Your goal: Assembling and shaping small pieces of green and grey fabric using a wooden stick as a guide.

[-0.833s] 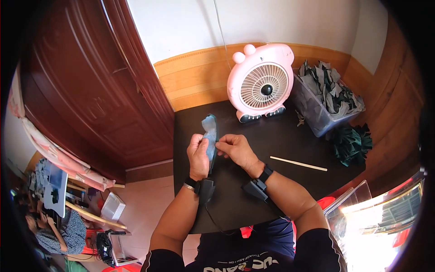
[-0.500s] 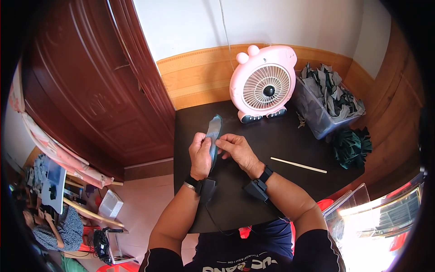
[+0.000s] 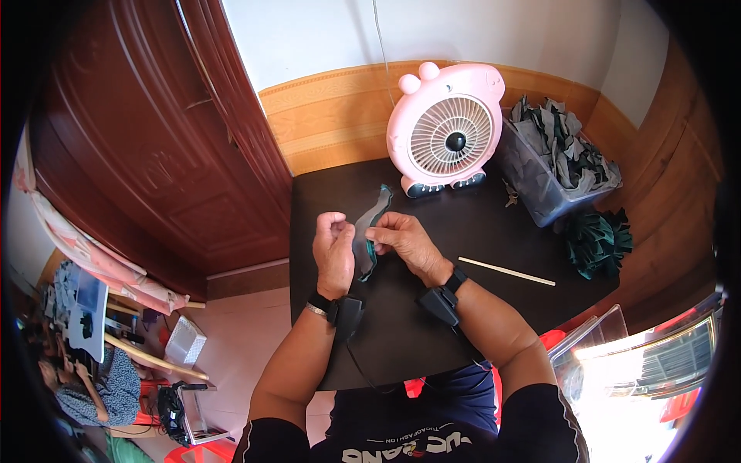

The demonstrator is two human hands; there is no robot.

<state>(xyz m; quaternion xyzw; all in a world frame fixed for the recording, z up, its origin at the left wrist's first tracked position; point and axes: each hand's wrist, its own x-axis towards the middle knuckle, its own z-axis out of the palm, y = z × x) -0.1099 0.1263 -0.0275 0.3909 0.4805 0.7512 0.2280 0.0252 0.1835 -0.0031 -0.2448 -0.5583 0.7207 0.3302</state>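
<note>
A narrow grey fabric strip (image 3: 363, 242) with dark green edges stands up between my two hands over the black table, its upper end bent to the right. My right hand (image 3: 409, 245) pinches its right edge between thumb and fingers. On the other side, my left hand (image 3: 334, 251) is closed with its fingers curled. Its thumb lies against the strip's left edge; whether anything is pinched there is hidden. A pale thin stick (image 3: 506, 271) lies to the right of my right hand.
A pink animal-shaped fan (image 3: 448, 131) stands at the back of the black table (image 3: 409, 343). Right of it, a clear plastic bin (image 3: 552, 193) overflows with grey and green fabric strips. A dark green ruffled fabric bundle (image 3: 594, 245) sits before it. Far left, a person (image 3: 116, 386) sits.
The strip has turned and its upper end now leans right. My left fingers have curled in at the strip's left edge, and my right hand still pinches it. The view has shifted slightly.
</note>
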